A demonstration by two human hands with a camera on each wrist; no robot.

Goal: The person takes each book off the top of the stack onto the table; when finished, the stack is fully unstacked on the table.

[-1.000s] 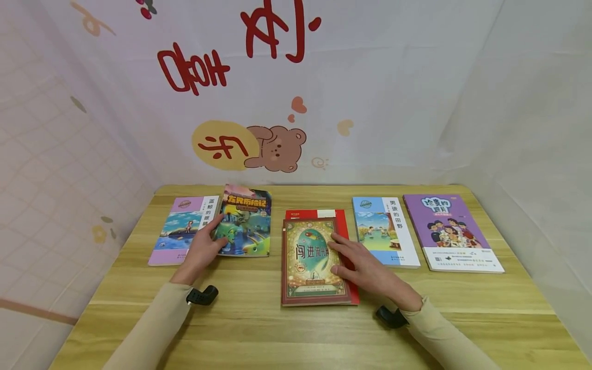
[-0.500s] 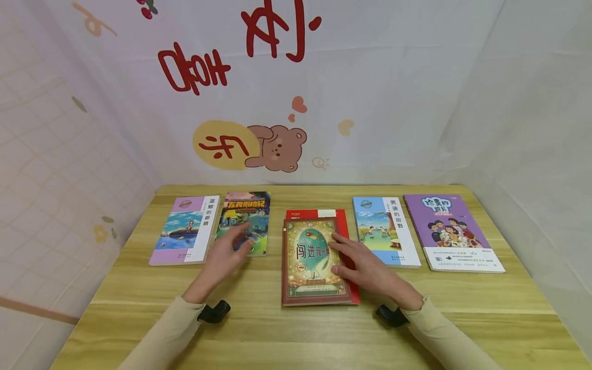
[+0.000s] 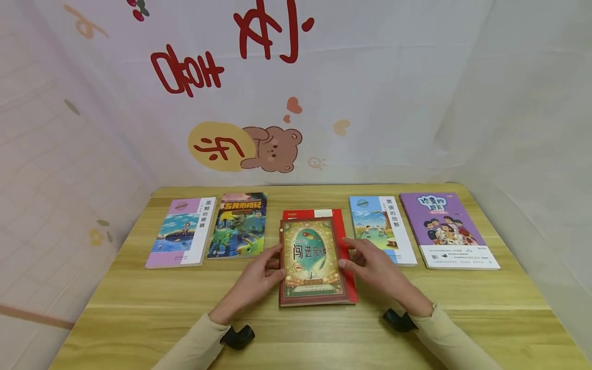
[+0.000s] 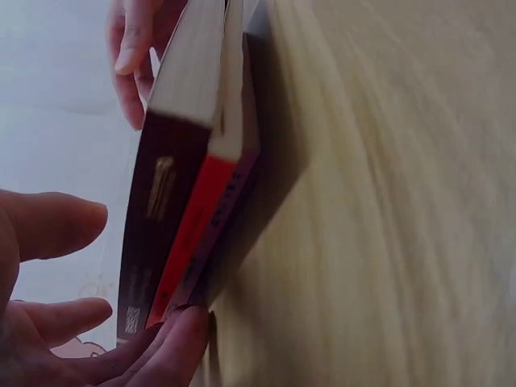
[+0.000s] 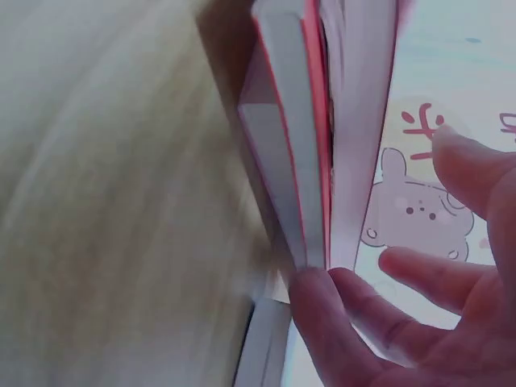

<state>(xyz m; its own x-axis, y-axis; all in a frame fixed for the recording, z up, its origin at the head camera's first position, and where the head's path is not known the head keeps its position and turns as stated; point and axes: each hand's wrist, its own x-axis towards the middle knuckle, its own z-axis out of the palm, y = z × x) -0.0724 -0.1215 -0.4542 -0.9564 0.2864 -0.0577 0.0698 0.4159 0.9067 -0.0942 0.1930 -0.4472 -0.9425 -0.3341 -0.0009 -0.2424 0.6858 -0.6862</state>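
Near the middle of the table is a stack of books. On top lies a brown-bordered, gold-and-green book (image 3: 312, 280), over a red book (image 3: 338, 221) that shows along its back and right edges. A purple spine (image 4: 219, 230) shows under the red one in the left wrist view. My left hand (image 3: 254, 277) is at the stack's left side, its lower fingertips touching the spines, the thumb apart. On the opposite side, fingers of my right hand (image 3: 379, 270) touch the page edges (image 5: 302, 201); its thumb stands off.
To the left lie a pink-and-white book (image 3: 178, 231) and a dinosaur-covered book (image 3: 240, 223). On the right are a blue-and-white book (image 3: 376, 228) and a purple book (image 3: 448, 231). A printed cloth (image 3: 393, 103) hangs behind the wooden table (image 3: 319, 339).
My left hand has left the dinosaur book, which now lies straighter, and moved right to the stack. My right hand has slid from the top cover to the stack's right edge.
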